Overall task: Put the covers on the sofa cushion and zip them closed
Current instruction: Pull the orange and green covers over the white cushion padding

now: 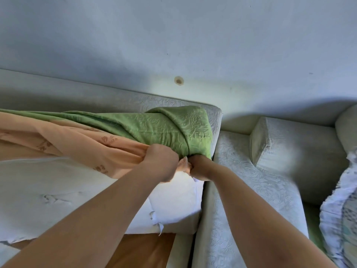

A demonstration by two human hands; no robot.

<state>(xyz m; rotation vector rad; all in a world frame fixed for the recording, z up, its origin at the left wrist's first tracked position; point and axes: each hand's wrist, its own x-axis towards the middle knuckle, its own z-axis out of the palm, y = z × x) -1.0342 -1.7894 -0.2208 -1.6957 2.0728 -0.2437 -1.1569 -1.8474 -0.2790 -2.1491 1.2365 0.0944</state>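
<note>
L hand (160, 161) + R hand (200, 168), grip on peach cover (87, 146) at cushion (58, 194) corner.

the white foam cushion (87, 190) lies left on the pale quilted sofa (251, 180), the green quilted cover (173, 128) over its far right corner. my left hand (161, 161) and right hand (199, 167) grip the cover's near edge. a frilled patterned pillow (342, 213) lies far right.
</note>
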